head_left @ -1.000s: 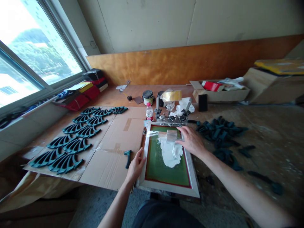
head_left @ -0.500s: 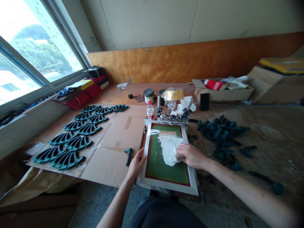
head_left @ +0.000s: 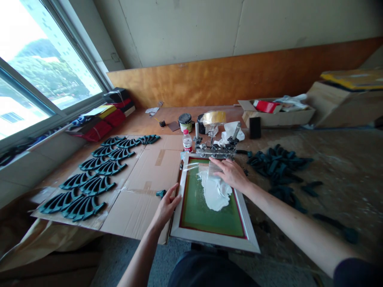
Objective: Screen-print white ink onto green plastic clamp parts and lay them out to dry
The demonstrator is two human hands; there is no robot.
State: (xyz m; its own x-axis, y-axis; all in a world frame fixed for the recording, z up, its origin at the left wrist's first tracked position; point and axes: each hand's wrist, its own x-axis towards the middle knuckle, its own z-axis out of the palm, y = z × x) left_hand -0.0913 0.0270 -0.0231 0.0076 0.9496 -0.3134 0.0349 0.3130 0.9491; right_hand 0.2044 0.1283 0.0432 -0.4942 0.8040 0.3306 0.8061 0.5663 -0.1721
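Note:
A printing screen with a pale frame (head_left: 253, 239) and green mesh (head_left: 194, 217) lies before me, its near end slightly raised. My left hand (head_left: 167, 203) is at the left rail, thumb against the edge and fingers bent around it. White paste (head_left: 218, 195) covers the mesh's middle. Over the paste's far end, my right hand (head_left: 230, 173) has its fingers stretched out and apart, touching or just above a pale, translucent strip (head_left: 212, 169). A small dark green plastic part (head_left: 160, 193) shows beside my left hand, mostly hidden. A metal hinge clamp (head_left: 215, 152) holds the screen's far end.
Several dark green fan-shaped pieces (head_left: 97, 185) lie in rows on flattened cardboard (head_left: 128, 207) at left. To the right is a heap of green parts (head_left: 277, 161). Behind the clamp stand a bottle (head_left: 187, 141), a jar (head_left: 184, 122) and an open carton (head_left: 284, 117).
My right hand has moved from the paste's right side to its far end, and its fingers have straightened. The screen's near end has risen a little. My left hand has shifted slightly left.

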